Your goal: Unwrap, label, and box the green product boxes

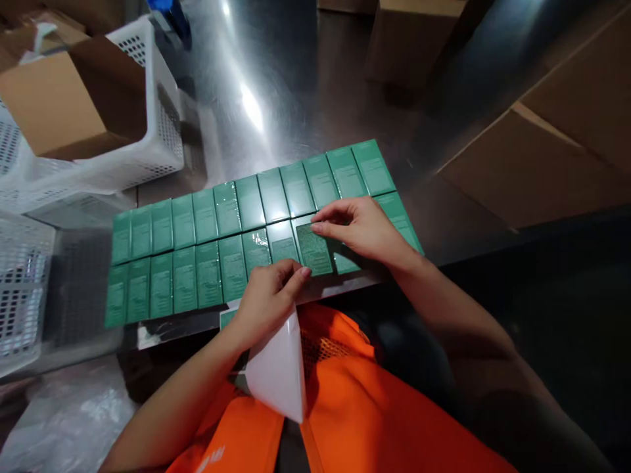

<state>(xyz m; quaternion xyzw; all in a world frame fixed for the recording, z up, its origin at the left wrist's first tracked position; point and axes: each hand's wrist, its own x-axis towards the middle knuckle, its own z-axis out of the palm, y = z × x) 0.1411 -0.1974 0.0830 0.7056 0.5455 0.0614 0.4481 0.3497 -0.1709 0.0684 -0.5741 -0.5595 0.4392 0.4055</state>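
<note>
glossy green boxes (231,230) in two rows, small pale print on top

Two rows of boxes (246,243) lay side by side along the near edge of the worktop (276,85). A basket (148,131) holding a carton (64,98) stood at the far left corner; cartons (542,144) stood along the right edge.

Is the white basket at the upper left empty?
No: the white basket holds an open cardboard box tilted inside it.
</note>
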